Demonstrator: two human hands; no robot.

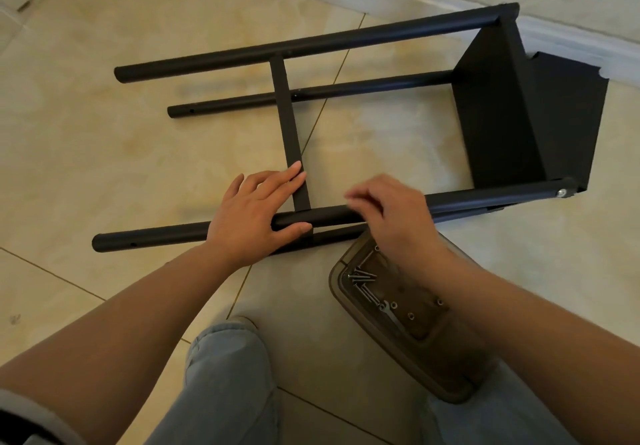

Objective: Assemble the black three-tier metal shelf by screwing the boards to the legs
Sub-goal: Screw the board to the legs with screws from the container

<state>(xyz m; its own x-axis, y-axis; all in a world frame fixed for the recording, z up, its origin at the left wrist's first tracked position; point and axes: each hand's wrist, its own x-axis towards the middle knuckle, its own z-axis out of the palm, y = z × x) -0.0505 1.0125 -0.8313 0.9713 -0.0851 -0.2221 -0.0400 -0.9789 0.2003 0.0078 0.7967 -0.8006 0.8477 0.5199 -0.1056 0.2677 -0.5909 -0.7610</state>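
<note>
Black metal shelf [346, 125] lying on its side on the tiled floor [104, 132], with four round legs running left to right and one board [498, 112] already fixed at the right end, close to the white baseboard [450, 1]. A second board [289, 129] seen edge-on, standing across between the far leg [311, 42] and the near leg [156, 236]. Left hand [256, 216] reaching forward from a bare forearm, palm down, fingers straight and resting along the lower end of this second board, thumb stretched under the near leg, so the tube sits between thumb and fingers. Right hand [391, 216] over the same near leg just to the right, wrist bent, fingers curled downward toward the tube; fingertips blurred, so cannot tell whether pinching a screw or only touching the leg. A silver bolt head [561, 193] visible at the right end of the near leg. Below the right wrist, a brown translucent tray [446, 368] on the floor, holding long dark screws [363, 281], a small wrench [389, 314] and some nuts. Knees in light jeans [225, 375] at the bottom edge.
</note>
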